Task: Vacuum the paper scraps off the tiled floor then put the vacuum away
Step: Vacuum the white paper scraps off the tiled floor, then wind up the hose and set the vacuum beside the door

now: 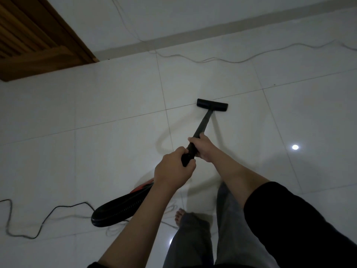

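Vacuum wand (201, 125), frame centre: left hand (173, 169) and right hand (202, 148) each in a closed grip round it, stacked for push leverage. Nozzle (212, 104) flat on tiled floor (116, 93). No paper scraps discernible.

The black wand (201, 126) was gripped by the left hand (173, 167) and right hand (202, 147), its floor head (212, 104) laid flat on the tiled floor (116, 105).

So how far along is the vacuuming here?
No paper scraps show on the tiled floor in view, so pickup looks largely done. Both hands, left hand and right hand, grip the wand, nozzle on the floor. Putting the vacuum away remains.
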Available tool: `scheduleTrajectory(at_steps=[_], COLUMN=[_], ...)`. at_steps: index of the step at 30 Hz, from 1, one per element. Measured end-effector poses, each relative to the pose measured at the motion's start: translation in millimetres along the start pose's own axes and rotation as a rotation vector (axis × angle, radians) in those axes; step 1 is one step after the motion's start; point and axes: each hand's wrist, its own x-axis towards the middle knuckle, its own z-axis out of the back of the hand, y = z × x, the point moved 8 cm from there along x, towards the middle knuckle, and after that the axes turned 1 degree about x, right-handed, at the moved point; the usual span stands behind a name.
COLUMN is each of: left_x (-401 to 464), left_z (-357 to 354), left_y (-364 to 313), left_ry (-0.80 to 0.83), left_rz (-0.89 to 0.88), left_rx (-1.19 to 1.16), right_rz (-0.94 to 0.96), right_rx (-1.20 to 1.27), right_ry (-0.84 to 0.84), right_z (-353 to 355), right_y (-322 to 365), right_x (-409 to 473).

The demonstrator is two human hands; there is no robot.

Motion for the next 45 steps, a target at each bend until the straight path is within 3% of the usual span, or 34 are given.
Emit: scheduleTrajectory(at_steps=[10, 29, 36, 42, 45], left_x=[-82.9, -170.2, -187.4, -204.7, -212.8], left_z=[41.0, 95.9, 148.2, 171.8, 177.8], left_y=[96.3, 169.8, 214.9, 253.0, 274.8], left_ry=[-0.089, -0.188, -0.189, -0.055, -0.05], left_rz=[0.066, 0.14, 0.026, -0.187, -0.234], left_rx=[0.0, -0.018, -0.074, -0.149, -0.222], right_rz=[0.024, 0.004, 0.042, 0.12, 0.16], right_rx=[0.032, -0.056, -0.042, 0.087, 0.014], right_ry=[0.077, 0.19, 0.174, 0.129, 0.154], right_z=[-99.7, -201.6, -269.4, -307.2, -326.7], right_y=[-76.3, -135.9, -151.5, -161.1, -164.0], right_x=[-45.1, -94.3, -104.1, -118.1, -134.3])
